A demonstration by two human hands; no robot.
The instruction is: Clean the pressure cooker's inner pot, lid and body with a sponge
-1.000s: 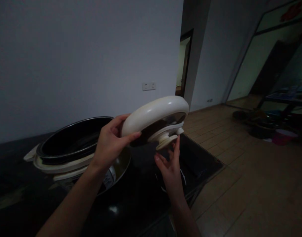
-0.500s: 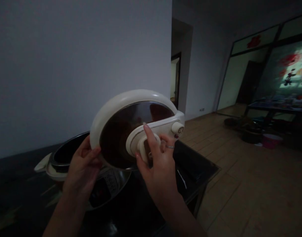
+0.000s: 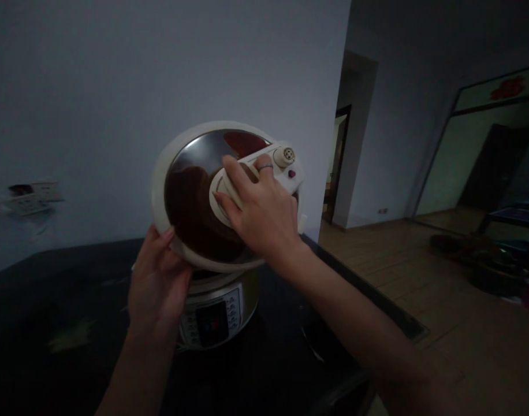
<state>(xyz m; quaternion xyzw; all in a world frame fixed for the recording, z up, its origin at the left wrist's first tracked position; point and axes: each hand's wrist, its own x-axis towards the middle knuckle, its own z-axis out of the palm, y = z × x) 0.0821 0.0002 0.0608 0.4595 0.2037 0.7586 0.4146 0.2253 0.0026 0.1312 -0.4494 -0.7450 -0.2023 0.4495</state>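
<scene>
A round pressure cooker lid [image 3: 190, 190], brown and shiny with a cream rim, is held tilted with its top toward me. My right hand [image 3: 264, 214] is closed around the handle at its centre; a ring shows on one finger. A valve knob and a small red button sit on the handle bar beyond those fingers. My left hand [image 3: 160, 277] grips the rim at the lower left, thumb on top. Behind and below the lid stands the electric pressure cooker [image 3: 216, 318], its button panel facing me. The lid hides the cooker's opening.
The cooker stands on a dark glossy table [image 3: 91, 358] against a pale wall. A power socket [image 3: 34, 199] is on the wall at left. A thin dark item with a bright edge [image 3: 314, 344] lies right of the cooker. The tiled floor [image 3: 377, 260] and a doorway are at right.
The lid has moved over the cooker and turned to face me more squarely. My right hand has closed more firmly on its handle. The view has swung left.
</scene>
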